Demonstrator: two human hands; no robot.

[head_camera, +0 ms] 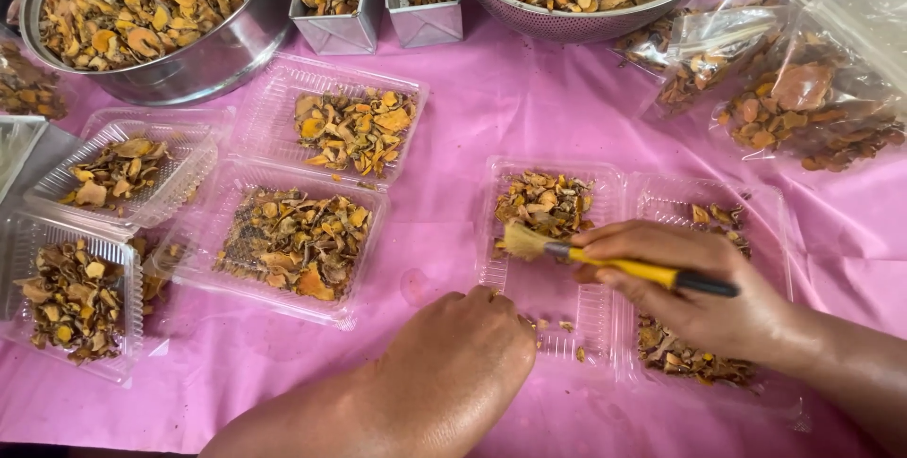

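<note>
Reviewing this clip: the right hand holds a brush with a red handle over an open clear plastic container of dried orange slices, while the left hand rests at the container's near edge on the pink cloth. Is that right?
Not quite: the brush has a yellow handle with a black end, not red. The head view shows the right hand holding it over the open clear plastic container of dried orange slices, with the left hand at its near edge on the pink cloth.

Your small yellow-handled brush with pale bristles (605,261): lies near level, bristles pointing left over the dried pieces | your clear hinged plastic tray (605,326): open on the pink cloth, left half holding dried orange-brown slices (545,203) heaped at its far end, near end almost bare
</note>
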